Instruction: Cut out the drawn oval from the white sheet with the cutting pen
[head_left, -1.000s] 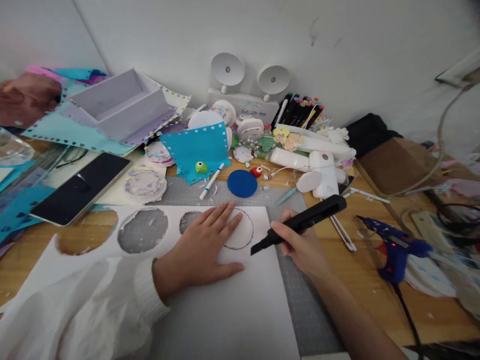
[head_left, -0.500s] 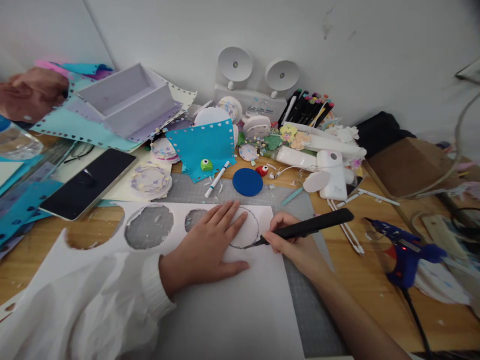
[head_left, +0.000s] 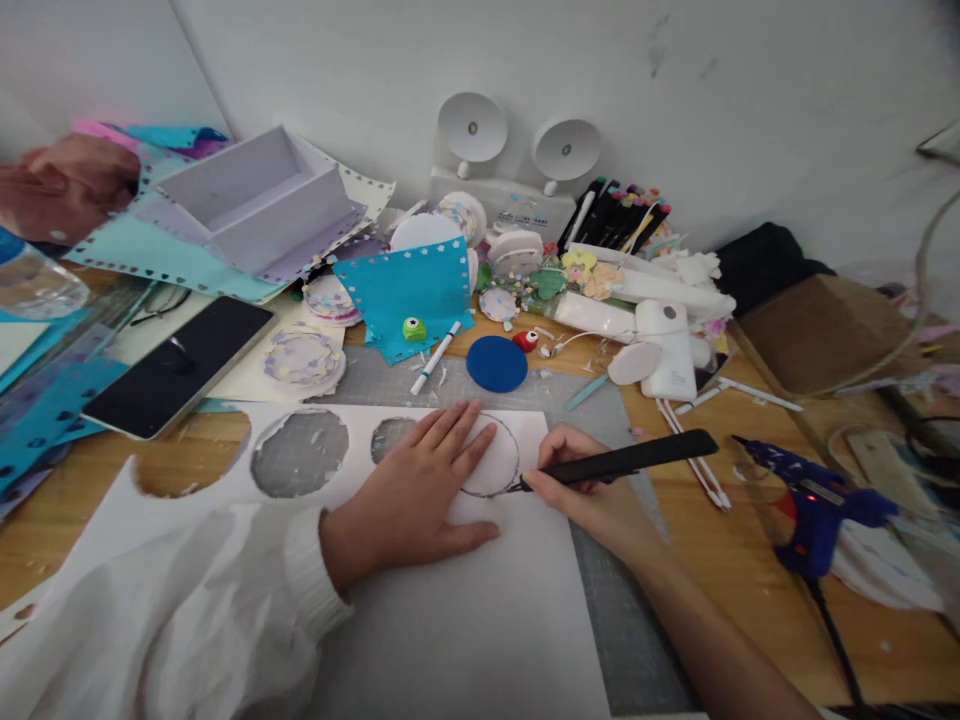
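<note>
My left hand (head_left: 420, 490) lies flat with fingers stretched out on a white sheet of board (head_left: 465, 610), across part of a drawn circle (head_left: 493, 460). In my right hand (head_left: 581, 485) is a black craft knife (head_left: 637, 457), its handle slanting up to the right. The knife's tip meets the circle's outline at its lower right. Left of the circle, several round holes with rough edges open in the board, one partly hidden by my left hand. Under the board lies a grey cutting mat (head_left: 611, 580).
Beyond the board lie a blue disc (head_left: 496, 364), a white marker (head_left: 435, 358) and a teal pen-like tool (head_left: 585, 392). A phone (head_left: 180, 367) rests at left. A blue glue gun (head_left: 810, 510) with a lit red light stands at right. A lavender box (head_left: 255, 200) sits behind.
The craft knife's handle has swung slightly right and down, and its tip has stayed near the circle's lower right edge. My left hand has stayed in place.
</note>
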